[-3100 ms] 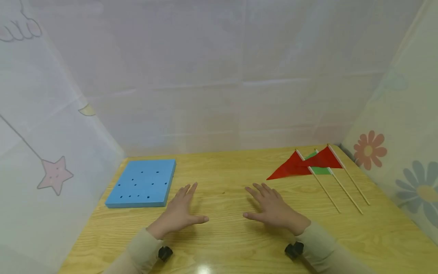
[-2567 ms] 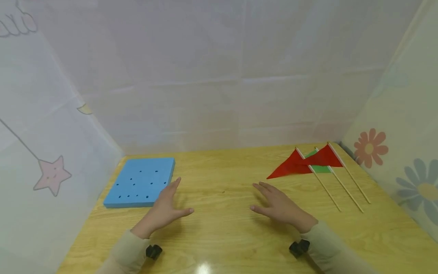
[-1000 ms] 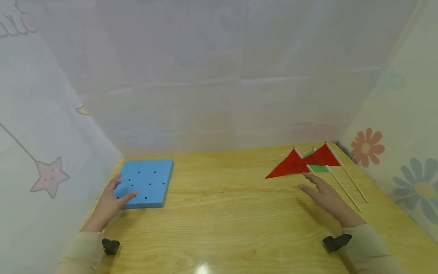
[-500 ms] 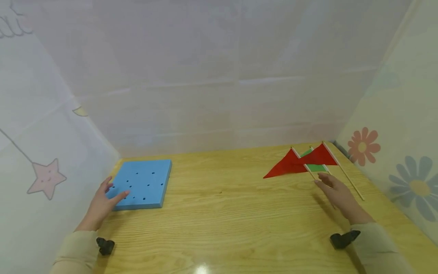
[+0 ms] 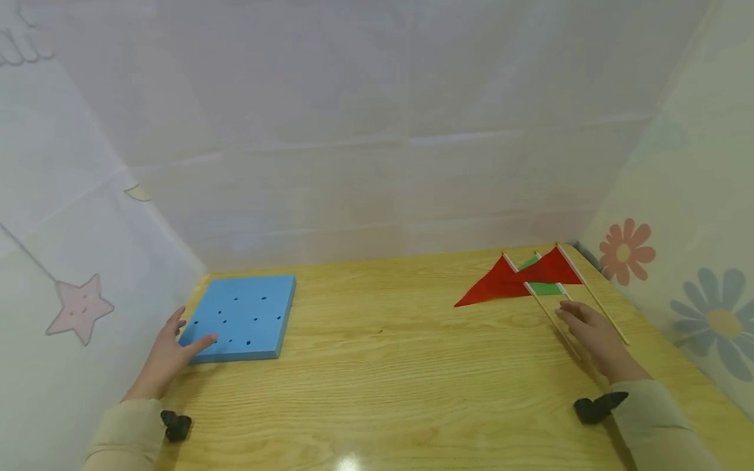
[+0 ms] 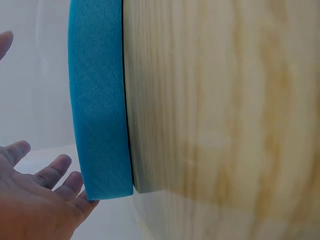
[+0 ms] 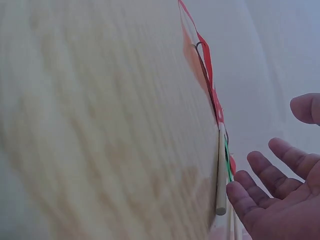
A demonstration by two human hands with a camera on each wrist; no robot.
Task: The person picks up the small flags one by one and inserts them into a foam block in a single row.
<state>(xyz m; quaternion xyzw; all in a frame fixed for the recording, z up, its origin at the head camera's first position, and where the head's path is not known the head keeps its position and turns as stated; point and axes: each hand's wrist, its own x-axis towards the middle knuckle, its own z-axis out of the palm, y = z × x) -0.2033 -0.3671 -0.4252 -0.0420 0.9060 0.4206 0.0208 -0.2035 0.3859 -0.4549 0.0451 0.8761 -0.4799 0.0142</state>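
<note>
A square blue foam block [image 5: 241,314] with several small holes lies at the left of the table. My left hand [image 5: 161,356] is at its near left corner, thumb over the top and fingers along the left side. In the left wrist view, loosely bent fingertips [image 6: 72,182] are right at the block's end. Three triangular flags on wooden sticks lie at the right: a red flag [image 5: 495,284], a green flag [image 5: 544,288] partly covered, and another red flag [image 5: 556,267]. My right hand [image 5: 597,337] hovers over their sticks, fingers relaxed, thumb apart, gripping nothing.
The wooden table [image 5: 377,392] spreads between the hands. A pale cloth wall [image 5: 353,163] rises behind it, with printed side panels close at left and right. Each wrist carries a small black camera [image 5: 177,426].
My hands have moved apart from the table's middle. The left went left to the blue foam block; the right went right over the flag sticks. Block and flags lie where they were.
</note>
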